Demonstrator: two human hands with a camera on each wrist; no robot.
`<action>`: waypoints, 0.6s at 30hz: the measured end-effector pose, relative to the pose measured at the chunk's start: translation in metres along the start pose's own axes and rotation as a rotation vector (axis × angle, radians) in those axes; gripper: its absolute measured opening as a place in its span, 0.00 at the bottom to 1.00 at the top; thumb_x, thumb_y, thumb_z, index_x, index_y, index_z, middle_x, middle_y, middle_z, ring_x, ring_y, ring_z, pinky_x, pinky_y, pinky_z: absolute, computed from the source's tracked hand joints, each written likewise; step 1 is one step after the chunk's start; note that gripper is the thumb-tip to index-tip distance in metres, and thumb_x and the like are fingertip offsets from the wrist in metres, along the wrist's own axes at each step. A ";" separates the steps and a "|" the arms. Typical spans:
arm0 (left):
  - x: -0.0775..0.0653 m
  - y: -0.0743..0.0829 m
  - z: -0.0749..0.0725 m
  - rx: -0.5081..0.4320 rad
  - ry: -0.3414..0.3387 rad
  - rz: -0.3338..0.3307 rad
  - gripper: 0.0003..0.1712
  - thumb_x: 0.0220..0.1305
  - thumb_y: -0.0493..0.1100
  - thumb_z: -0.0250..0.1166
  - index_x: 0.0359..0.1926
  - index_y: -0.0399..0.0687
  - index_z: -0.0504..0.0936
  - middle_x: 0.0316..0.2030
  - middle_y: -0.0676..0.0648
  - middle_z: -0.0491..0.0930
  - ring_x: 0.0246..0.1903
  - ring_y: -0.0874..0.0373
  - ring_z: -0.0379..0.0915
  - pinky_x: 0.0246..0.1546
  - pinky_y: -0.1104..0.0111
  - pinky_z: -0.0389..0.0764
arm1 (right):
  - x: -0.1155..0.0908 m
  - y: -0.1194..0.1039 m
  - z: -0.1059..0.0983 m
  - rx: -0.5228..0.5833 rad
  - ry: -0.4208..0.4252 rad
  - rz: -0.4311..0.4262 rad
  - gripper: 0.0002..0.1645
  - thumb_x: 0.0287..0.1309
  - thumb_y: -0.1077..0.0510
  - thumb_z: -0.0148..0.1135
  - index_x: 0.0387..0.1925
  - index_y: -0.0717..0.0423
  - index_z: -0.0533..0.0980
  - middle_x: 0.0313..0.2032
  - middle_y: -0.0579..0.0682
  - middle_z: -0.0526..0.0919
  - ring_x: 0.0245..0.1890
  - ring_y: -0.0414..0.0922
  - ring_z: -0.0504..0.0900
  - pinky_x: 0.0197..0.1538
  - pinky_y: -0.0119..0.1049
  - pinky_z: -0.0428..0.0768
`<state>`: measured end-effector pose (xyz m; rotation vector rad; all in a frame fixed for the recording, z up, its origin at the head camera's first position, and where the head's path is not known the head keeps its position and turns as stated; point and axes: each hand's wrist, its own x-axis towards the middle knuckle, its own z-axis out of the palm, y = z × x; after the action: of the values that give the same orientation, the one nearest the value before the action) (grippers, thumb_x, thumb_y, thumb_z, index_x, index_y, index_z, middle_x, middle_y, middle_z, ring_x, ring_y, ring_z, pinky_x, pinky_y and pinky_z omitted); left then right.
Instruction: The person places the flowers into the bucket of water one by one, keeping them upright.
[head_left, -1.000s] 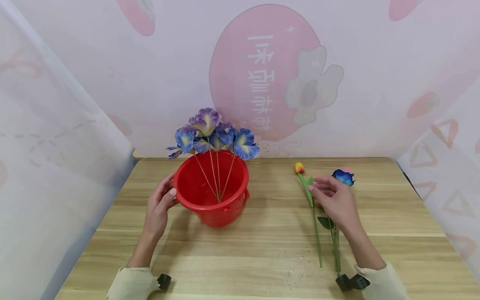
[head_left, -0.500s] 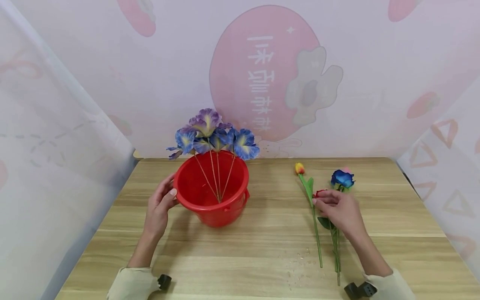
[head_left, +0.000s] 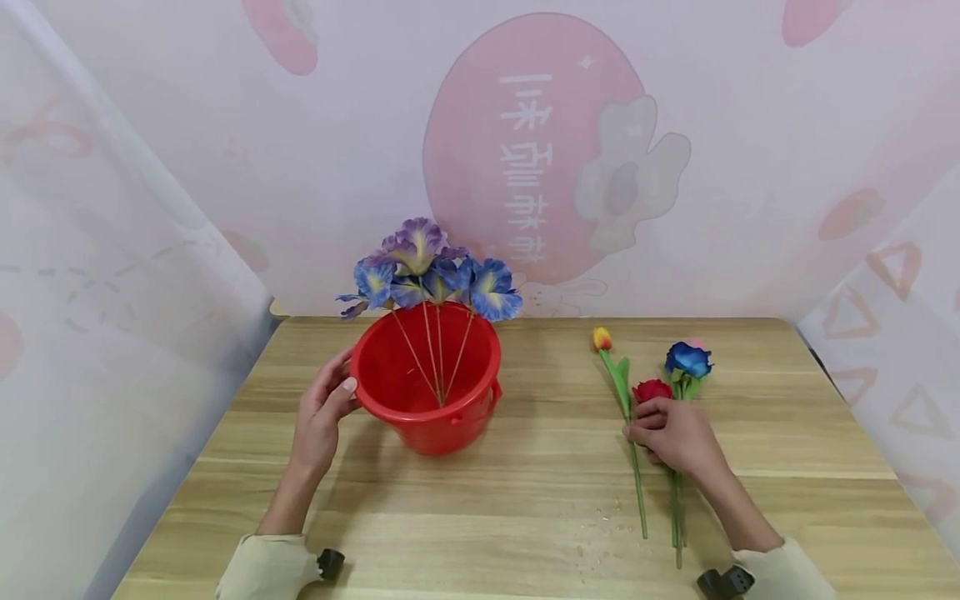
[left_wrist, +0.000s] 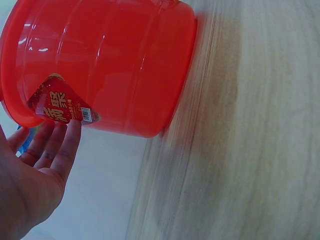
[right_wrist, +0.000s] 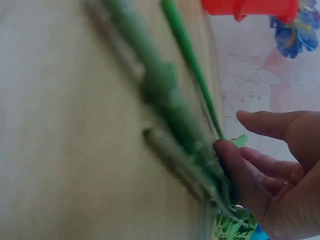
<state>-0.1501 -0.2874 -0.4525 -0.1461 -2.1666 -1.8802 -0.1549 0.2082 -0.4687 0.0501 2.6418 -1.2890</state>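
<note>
A red bucket [head_left: 450,433] stands left of centre, holding purple and blue iris-like artificial flowers [head_left: 491,290] on thin stems. Against its left side rests my left hand [head_left: 321,417]; in the left wrist view its nearly straight fingers [left_wrist: 67,145] touch the wall below the rim by a sticker [left_wrist: 62,102]. My right hand [head_left: 678,433] is low over the stems at right, just below a red rose [head_left: 651,389]. In the right wrist view its thumb stands apart from the index finger, which is beside the green stems [right_wrist: 175,107]. A yellow-red tulip [head_left: 602,338] lies to its left.
A blue rose [head_left: 688,359] lies beyond the right hand, with something pink [head_left: 697,342] behind it. Small clear specks or drops [head_left: 600,529] dot the wooden table [head_left: 480,533]. A printed cloth [head_left: 337,125] rises behind the table's far edge.
My right hand has come down and nearer, from over the red rose to its stem, so the red bloom now shows. The left hand and bucket stay in place.
</note>
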 end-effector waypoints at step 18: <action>0.001 -0.003 -0.001 -0.010 -0.002 0.007 0.28 0.83 0.42 0.53 0.79 0.43 0.70 0.62 0.51 0.82 0.55 0.59 0.83 0.47 0.73 0.90 | 0.009 -0.001 0.011 -0.133 0.063 -0.059 0.20 0.55 0.61 0.80 0.47 0.67 0.85 0.35 0.55 0.93 0.32 0.46 0.91 0.30 0.36 0.85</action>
<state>-0.1514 -0.2889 -0.4546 -0.1574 -2.1548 -1.8883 -0.1614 0.1982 -0.4767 -0.0080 2.7957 -1.1438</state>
